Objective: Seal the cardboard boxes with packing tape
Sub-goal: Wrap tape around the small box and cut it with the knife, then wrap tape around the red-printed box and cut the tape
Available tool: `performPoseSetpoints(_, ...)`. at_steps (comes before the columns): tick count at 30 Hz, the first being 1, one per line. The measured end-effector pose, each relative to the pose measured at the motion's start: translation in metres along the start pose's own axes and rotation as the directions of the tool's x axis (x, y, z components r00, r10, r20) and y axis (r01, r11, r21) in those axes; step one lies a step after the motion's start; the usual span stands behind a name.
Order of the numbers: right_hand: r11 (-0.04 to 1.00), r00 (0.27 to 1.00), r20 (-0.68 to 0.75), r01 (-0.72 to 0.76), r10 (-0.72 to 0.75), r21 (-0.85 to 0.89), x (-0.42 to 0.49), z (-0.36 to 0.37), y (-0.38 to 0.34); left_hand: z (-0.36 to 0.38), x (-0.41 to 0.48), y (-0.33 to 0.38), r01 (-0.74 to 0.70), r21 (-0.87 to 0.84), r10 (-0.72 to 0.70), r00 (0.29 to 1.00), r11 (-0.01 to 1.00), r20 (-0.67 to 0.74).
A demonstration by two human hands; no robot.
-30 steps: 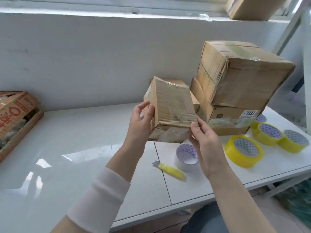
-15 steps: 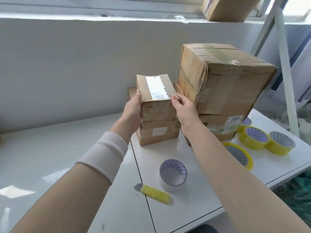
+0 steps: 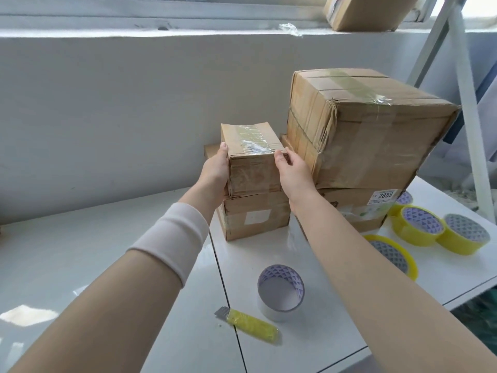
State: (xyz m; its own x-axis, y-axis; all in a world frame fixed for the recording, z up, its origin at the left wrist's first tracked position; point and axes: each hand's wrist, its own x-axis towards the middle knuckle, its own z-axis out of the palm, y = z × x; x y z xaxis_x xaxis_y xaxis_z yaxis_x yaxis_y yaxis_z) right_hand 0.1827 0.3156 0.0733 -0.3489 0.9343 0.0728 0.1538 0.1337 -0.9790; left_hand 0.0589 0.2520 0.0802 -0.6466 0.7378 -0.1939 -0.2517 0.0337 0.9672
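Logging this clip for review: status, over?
Holding: left hand and right hand grip small box by its sides. Taped on top, resting on lower box. Close on its right: big boxes.

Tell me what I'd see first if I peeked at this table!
The left hand and right hand hold a small taped box on top of another box in the middle of the table. Right beside it towers a big crumpled box on a flatter box. Bright yellow tape rolls lie at its right edge, and a yellow knife lies near the front.
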Motion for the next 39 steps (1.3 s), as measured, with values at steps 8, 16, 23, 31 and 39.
performPoseSetpoints(8,0.885,0.992,0.041,0.123,-0.117,-0.450,-0.054,-0.020,0.002,-0.020,-0.057,-0.003,-0.444,0.791,0.534,0.826,0.421,0.179)
performPoseSetpoints(16,0.476,0.982,0.115,0.175,-0.151,-0.862,-0.130,-0.120,0.054,0.019,-0.142,-0.048,-0.669,0.649,0.369,0.537,-0.362,0.759)
performPoseSetpoints(23,0.220,1.000,-0.005,0.001,-0.024,-0.975,-0.163,-0.238,0.103,0.113,-0.171,-0.097,-0.743,0.491,0.250,0.422,-0.456,0.871)
performPoseSetpoints(31,0.191,0.998,-0.061,-0.064,0.020,-0.979,-0.137,-0.310,0.143,0.216,-0.139,-0.142,-0.803,0.488,0.171,0.458,-0.341,0.873)
performPoseSetpoints(39,0.252,0.998,-0.049,-0.036,-0.045,-0.967,-0.092,-0.334,0.170,0.303,-0.087,-0.162,-0.842,0.489,0.167,0.461,-0.230,0.872)
